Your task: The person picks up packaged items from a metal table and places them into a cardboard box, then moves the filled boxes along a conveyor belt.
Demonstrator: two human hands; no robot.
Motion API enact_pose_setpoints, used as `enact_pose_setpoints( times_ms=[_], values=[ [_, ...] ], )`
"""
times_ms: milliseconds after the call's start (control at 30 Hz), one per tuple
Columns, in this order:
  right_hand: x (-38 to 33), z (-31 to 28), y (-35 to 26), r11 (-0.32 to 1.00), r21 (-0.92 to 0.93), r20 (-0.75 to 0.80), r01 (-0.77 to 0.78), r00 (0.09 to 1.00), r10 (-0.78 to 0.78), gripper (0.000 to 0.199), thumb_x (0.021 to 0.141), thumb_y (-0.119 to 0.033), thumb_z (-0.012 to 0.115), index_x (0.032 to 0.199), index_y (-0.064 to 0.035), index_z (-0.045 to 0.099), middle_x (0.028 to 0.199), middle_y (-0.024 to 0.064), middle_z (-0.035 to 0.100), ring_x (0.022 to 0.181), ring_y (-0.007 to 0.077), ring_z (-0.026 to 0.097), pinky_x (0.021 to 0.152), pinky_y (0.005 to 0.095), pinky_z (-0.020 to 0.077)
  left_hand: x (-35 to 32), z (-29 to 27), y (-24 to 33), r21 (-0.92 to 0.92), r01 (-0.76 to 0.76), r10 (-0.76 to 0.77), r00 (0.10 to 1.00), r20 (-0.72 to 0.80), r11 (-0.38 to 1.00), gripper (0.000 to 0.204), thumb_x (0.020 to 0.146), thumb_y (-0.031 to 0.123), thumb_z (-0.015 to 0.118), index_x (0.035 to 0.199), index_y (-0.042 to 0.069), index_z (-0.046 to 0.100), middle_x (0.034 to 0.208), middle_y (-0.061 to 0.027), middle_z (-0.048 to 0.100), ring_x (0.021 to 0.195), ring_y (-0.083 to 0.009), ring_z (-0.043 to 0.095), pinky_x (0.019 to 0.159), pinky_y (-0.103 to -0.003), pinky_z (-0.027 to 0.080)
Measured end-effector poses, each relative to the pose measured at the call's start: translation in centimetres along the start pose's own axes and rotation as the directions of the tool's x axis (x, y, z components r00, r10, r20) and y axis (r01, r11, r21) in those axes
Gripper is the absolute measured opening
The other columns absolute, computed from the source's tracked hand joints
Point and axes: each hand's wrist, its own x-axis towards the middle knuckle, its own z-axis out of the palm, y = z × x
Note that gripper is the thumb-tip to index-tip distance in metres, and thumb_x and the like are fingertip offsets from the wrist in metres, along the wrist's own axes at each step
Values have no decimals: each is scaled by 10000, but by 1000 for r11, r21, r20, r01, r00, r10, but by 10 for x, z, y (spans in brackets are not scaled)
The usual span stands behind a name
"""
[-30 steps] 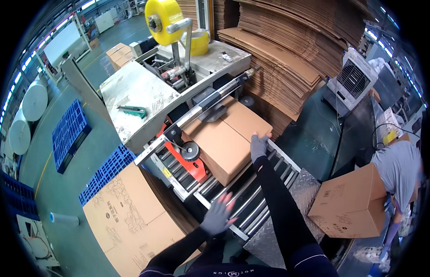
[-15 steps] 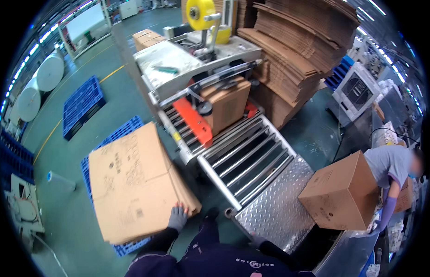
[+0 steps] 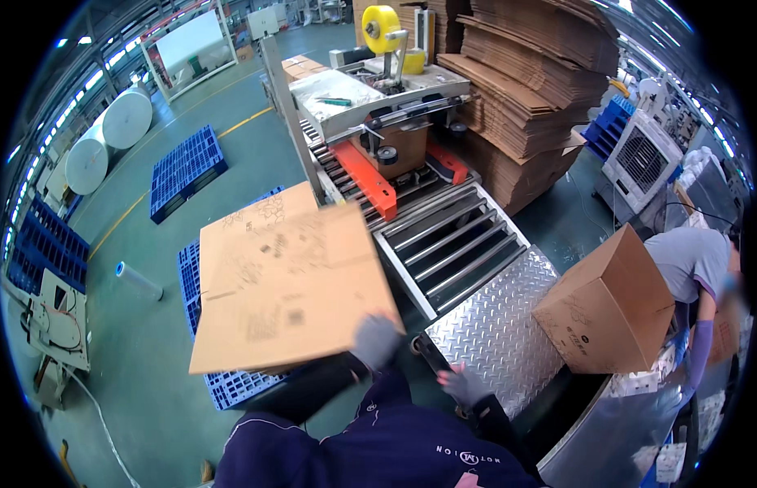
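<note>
Left hand: the gloved left hand [image 3: 376, 340] grips the near right corner of a flat cardboard sheet [image 3: 289, 285], fingers closed over its edge.
Right hand: the gloved right hand [image 3: 464, 384] hangs free just above the near corner of the steel tread plate [image 3: 500, 325], fingers loosely spread, holding nothing.
Sheet position: the flattened carton is lifted and tilted, blurred, over a stack of like sheets [image 3: 248, 224] that lies on a blue pallet [image 3: 232, 382]; its right edge reaches almost to the roller conveyor [image 3: 452, 244].
Sheet edges: the near edge runs from the lower left to the left hand; the far edge overlaps the stack beneath it.
Conveyor: the rollers between the tread plate and the taping machine [image 3: 378, 106] are bare; a closed box [image 3: 403, 146] sits inside the machine between orange side guides [image 3: 366, 175].
Right side: a co-worker's arm in a blue sleeve [image 3: 704, 350] is beside a tilted open carton [image 3: 610, 305], which stands just past the tread plate's right edge.
Far side: tall stacks of flat cardboard [image 3: 525, 89] crowd the machine's right flank.
Open room: the green floor [image 3: 126, 325] to the left of the pallet is wide, with a small roll [image 3: 139, 281] lying on it and another blue pallet [image 3: 187, 171] well apart.
</note>
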Motion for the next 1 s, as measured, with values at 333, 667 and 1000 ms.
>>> enact_pose_setpoints(
  times_ms=[333,667,1000],
  values=[
    [-75,37,-161,783,-335,172,524,851,-496,466,824,-93,647,1244,66,524,1077,120,634,921,177,611,790,309,511,-22,-67,125,-473,-717,472,695,-543,511,542,841,274,612,1282,-19,497,1279,-221,504,1211,-356,475,1021,-423,381],
    [-357,46,-237,-306,-948,176,-81,669,-722,392,810,-190,642,1160,-34,559,888,197,653,845,399,630,732,444,494,63,-108,80,-331,-391,27,680,-733,859,896,703,433,755,1388,2,369,1425,-280,341,1291,-471,351,1035,-597,265],
    [-376,37,-220,-437,-858,292,-272,442,-848,115,808,-170,602,873,-79,573,764,111,588,741,325,594,680,426,444,143,-183,82,-148,-778,508,527,-681,610,289,750,235,661,983,97,557,841,-14,522,814,-192,530,730,-343,399]
  ],
)
